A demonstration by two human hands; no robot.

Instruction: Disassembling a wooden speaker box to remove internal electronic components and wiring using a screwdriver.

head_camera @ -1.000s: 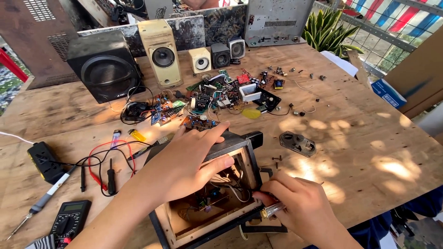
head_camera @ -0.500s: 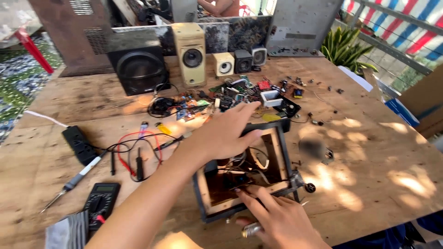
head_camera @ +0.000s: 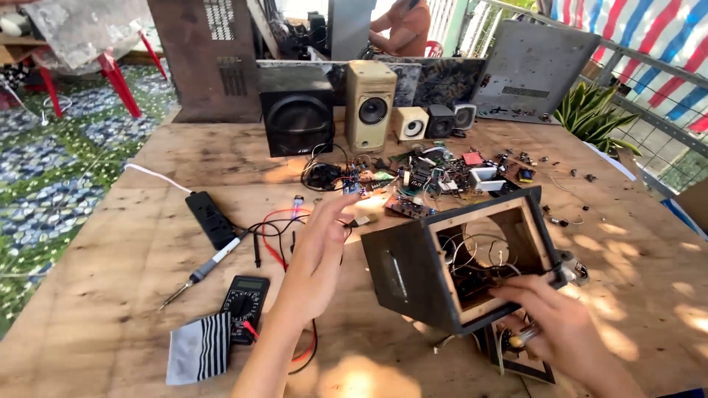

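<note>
An open black speaker box [head_camera: 413,273] with a pale wooden rim stands tilted on the plywood table [head_camera: 147,243], its open side turned towards me, wires and a round hole showing inside. My right hand [head_camera: 564,328] grips the box's lower right rim, fingers hooked into the opening. My left hand [head_camera: 317,254] hovers just left of the box with fingers spread, holding nothing and clear of the box. A flat dark panel [head_camera: 527,357] lies under my right hand.
A multimeter [head_camera: 245,298] with red and black leads, a striped cloth [head_camera: 199,346], a soldering iron [head_camera: 203,269] and a power strip [head_camera: 209,218] lie left. Circuit boards and small parts [head_camera: 442,180] are strewn behind the box. Several speakers [head_camera: 372,103] stand at the back; a person sits beyond.
The box has been tipped up from lying flat and turned on its side. My left hand has let go of its top and drawn off to the left. The view shifted left.
</note>
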